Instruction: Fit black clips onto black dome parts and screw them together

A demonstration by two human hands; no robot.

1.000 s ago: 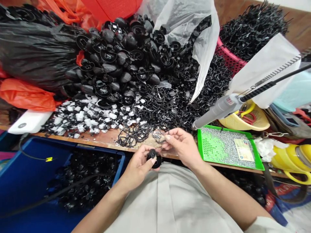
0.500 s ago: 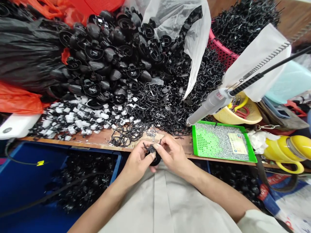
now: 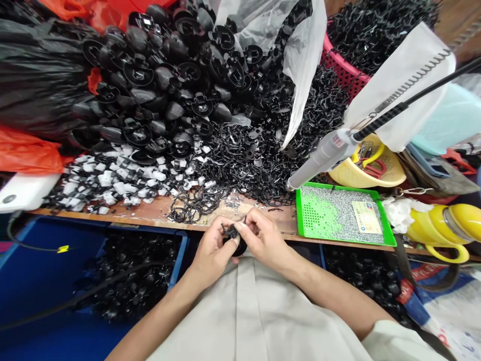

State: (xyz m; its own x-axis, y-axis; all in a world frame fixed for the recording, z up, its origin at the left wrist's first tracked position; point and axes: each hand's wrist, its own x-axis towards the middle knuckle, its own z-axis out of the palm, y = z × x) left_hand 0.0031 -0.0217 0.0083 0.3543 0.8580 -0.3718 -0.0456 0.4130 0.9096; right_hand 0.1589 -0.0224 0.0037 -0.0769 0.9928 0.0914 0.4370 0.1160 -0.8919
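Close to my body, at the front edge of the bench, my left hand (image 3: 215, 245) is closed around a round black plastic part (image 3: 239, 247). Its thumb presses on top of the part. My right hand (image 3: 261, 238) pinches a small dark piece against the same part, thumb and fingers together; the piece's shape is mostly hidden by the fingers. Just beyond the hands lie thin curved black pieces (image 3: 195, 203) on the wooden bench top (image 3: 150, 213). White and black small blocks (image 3: 120, 175) are heaped to the left of these.
Black domed housings (image 3: 161, 90) pile up behind. A grey electric screwdriver (image 3: 319, 155) hangs at right above a green tray (image 3: 310, 225) of tiny screws. Further right are a yellow basket (image 3: 387, 173) with scissors and a yellow flask (image 3: 432, 225). Blue bins (image 3: 45, 281) stand below the bench.
The view has shifted slightly. Both hands keep their grip on the black part, with only small finger movement; the right fingers have come a little closer to it.
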